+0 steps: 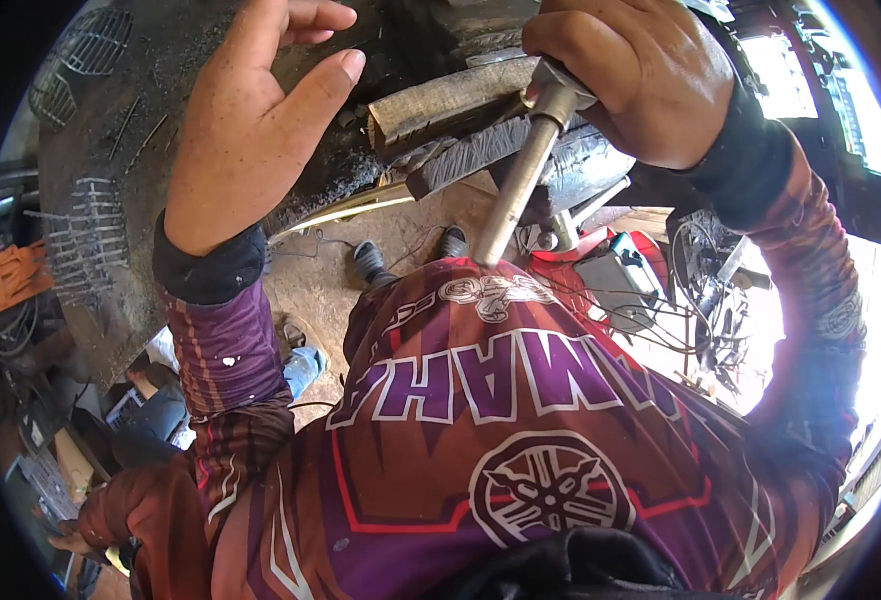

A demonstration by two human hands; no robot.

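Note:
My right hand (640, 75) is at the upper right, its fingers wrapped around the blocky end of a grey metal rod (515, 195). The bare round shaft slants down and left from the fist, in front of my jersey. The far side of the grip is hidden, and the tool's exact kind does not show. My left hand (250, 125) is raised at the upper left, empty, thumb and fingers apart. Its fingertips reach near the top edge, over a dark work surface (150, 60). Between the hands lies a wooden block (450, 105), with a dark, worn bar (470, 155) nearer to me.
Welded wire grids (90, 235) lie on the left. An orange cloth (10, 280) hangs beside them. Beyond my right side sit a grey boxy device (620, 280), something red and tangled cables (705, 290). At lower left are another person's brown sleeve (150, 525) and hand.

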